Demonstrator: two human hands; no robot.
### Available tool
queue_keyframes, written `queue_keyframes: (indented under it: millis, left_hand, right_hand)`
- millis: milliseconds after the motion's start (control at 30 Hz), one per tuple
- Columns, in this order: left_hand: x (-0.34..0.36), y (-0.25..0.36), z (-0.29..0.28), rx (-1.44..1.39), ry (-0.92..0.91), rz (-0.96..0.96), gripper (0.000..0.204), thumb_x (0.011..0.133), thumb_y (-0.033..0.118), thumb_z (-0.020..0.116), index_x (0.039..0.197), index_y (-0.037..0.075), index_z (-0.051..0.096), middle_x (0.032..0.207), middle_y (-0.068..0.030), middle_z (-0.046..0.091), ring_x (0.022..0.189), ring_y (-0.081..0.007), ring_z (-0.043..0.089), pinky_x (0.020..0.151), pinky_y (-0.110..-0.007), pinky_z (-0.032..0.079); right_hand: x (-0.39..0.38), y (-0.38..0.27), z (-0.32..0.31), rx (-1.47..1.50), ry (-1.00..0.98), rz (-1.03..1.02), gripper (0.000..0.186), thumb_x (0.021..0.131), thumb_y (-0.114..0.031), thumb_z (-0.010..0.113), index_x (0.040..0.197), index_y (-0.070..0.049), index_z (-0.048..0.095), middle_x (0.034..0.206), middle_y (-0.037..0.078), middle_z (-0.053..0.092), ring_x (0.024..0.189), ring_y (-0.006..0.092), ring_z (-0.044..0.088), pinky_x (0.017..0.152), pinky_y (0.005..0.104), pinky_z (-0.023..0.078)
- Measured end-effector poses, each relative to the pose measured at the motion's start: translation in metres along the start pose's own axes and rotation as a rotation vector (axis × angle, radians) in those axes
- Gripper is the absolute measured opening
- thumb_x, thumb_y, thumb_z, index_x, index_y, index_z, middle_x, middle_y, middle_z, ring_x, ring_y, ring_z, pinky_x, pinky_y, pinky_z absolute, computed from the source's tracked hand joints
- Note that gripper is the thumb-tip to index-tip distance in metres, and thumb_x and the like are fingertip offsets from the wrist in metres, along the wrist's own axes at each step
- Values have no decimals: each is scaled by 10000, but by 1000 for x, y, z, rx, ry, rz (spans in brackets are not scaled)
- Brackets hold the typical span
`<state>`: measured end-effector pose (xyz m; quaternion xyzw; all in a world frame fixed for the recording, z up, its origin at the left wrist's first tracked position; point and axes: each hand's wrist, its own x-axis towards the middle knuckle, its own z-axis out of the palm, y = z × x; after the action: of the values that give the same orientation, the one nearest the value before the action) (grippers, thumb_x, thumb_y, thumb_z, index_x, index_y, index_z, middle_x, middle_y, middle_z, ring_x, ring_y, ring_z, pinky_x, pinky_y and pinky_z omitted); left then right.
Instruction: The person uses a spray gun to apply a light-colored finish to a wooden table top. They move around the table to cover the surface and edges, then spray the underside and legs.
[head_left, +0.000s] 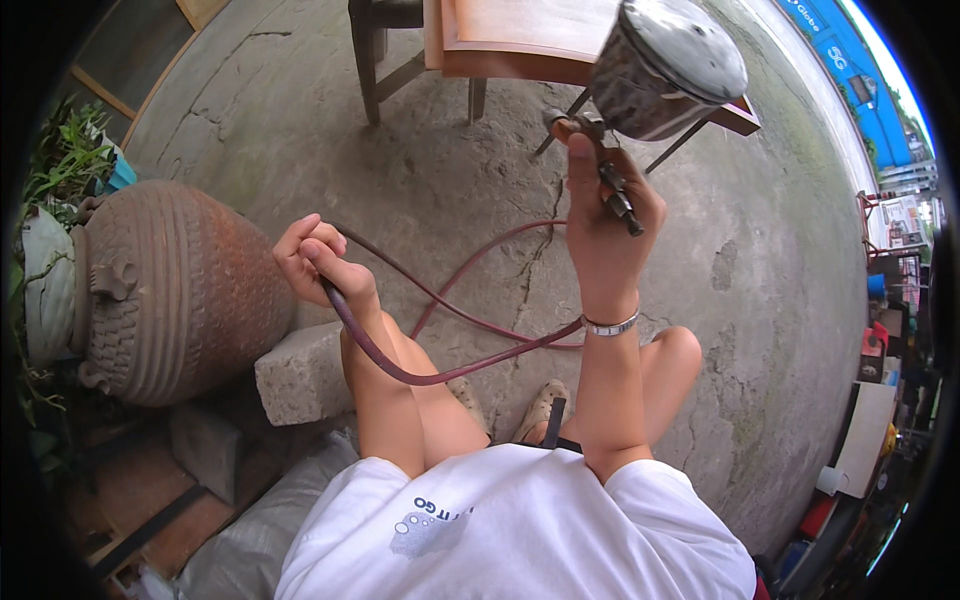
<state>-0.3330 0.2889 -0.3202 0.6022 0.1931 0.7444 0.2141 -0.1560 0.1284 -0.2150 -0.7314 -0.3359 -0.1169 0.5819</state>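
Observation:
My right hand point(612, 235) is closed around the handle of a spray gun point(622, 195), held up ahead of me on the right. The gun's metal cup point(665, 75) has a silvery lid and paint-stained sides; it hides part of the wooden panel behind it. In my left hand point(328, 265), held ahead on the left, the fingers are curled around a dark red air hose point(425, 380). The hose sags between my forearms, passes behind my right wrist and loops over the concrete ground. Its joint with the gun is hidden by my right hand.
Ahead stands a wooden panel point(520, 35) with brown edges on dark legs. A large ribbed clay jar point(190, 290) lies on its side at my left, beside a concrete block point(305, 375). Plants point(65, 165) grow behind the jar. Assorted items line the far right edge.

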Motion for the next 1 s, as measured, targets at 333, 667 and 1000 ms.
queue_keyframes:
  millis: [333, 667, 1000]
  left_hand:
    - [-8, -4, 14, -30, -44, 25, 257, 1086, 224, 484, 1072, -8, 592, 562, 21, 427, 487, -61, 373, 480, -230, 300]
    - [-3, -3, 11, -16, 48, -59, 316, 1108, 293, 433, 1032, 28, 588, 612, 26, 423, 538, -65, 390, 516, -221, 326]
    - [-6, -8, 16, -57, 8, -31, 299, 1112, 279, 439, 1035, 30, 587, 607, 25, 420, 538, -64, 393, 522, -226, 326]
  right_hand:
    - [21, 22, -74, -72, 268, 335, 370, 1009, -393, 699, 1084, -47, 807, 668, 6, 625, 489, 34, 458, 457, 227, 343]
    - [-22, -23, 1, 94, -101, 46, 174, 934, -155, 776, 920, 15, 742, 638, 66, 578, 523, 130, 460, 534, 269, 419]
    - [-11, -8, -4, 37, -38, 33, 193, 927, -176, 791, 922, 12, 746, 646, 88, 602, 529, 147, 486, 529, 276, 419]
